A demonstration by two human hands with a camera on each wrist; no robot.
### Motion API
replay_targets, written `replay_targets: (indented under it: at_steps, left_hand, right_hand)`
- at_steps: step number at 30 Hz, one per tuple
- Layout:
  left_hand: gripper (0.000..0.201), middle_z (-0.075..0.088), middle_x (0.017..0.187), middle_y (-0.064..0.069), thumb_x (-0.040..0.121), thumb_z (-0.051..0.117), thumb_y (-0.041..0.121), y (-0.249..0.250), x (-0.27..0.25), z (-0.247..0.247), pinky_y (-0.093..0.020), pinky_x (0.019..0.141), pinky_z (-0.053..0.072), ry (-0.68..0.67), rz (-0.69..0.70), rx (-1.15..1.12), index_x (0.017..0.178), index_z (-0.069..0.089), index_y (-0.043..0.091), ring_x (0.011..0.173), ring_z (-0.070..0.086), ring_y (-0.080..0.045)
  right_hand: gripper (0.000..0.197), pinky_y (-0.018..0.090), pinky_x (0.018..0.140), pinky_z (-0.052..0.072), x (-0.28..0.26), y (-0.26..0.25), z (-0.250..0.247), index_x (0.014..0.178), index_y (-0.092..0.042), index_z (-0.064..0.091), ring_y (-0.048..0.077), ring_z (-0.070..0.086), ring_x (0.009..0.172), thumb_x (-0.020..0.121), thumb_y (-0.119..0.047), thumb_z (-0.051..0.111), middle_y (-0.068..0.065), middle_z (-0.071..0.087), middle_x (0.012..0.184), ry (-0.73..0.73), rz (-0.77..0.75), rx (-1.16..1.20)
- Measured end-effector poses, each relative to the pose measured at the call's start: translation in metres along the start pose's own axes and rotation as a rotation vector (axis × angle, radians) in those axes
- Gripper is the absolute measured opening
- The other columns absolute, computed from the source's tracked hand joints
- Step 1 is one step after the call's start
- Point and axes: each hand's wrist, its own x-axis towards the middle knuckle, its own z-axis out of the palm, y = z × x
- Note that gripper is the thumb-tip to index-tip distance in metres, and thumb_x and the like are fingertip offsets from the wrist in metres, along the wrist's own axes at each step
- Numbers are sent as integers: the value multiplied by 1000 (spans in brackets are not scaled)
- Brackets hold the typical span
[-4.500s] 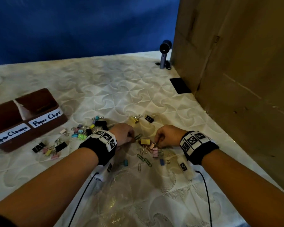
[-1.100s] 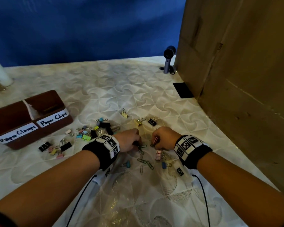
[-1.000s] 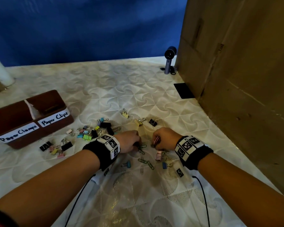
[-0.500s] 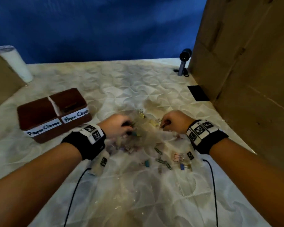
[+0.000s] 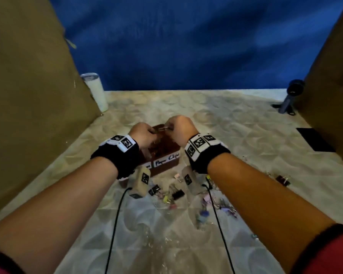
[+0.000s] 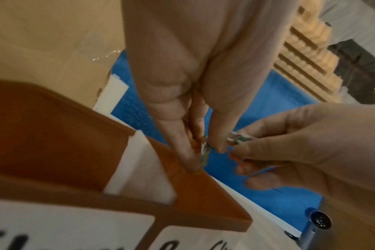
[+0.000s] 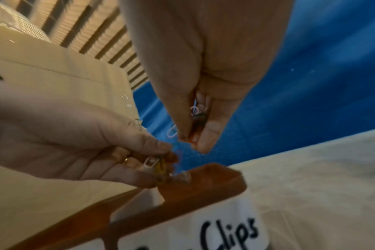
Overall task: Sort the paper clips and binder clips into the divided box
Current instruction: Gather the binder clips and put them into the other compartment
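While small bunches of paper clips (image 6: 206,148) are pinched in the left hand (image 5: 145,133) and right hand (image 5: 179,127) above the box (image 5: 166,155), a fingertip pinch suits them — light, springy wire, slippery, easily tangled.

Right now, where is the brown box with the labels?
In the head view the divided box sits mid-table under both hands, left hand and right hand, with loose binder clips just in front.
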Motion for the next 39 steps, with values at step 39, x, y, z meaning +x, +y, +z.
replay_targets:
  at_steps: [39]
  left_hand:
    - [24, 69, 105, -1, 79, 71, 26, 115, -94, 285, -16, 70, 35, -686, 465, 607, 100, 68, 15, 98, 62, -17]
  right_hand:
    - [21, 22, 73, 50, -233, 315, -116, 90, -18, 69, 11, 59, 80, 72, -17, 78, 1, 66, 89, -232, 359, 34]
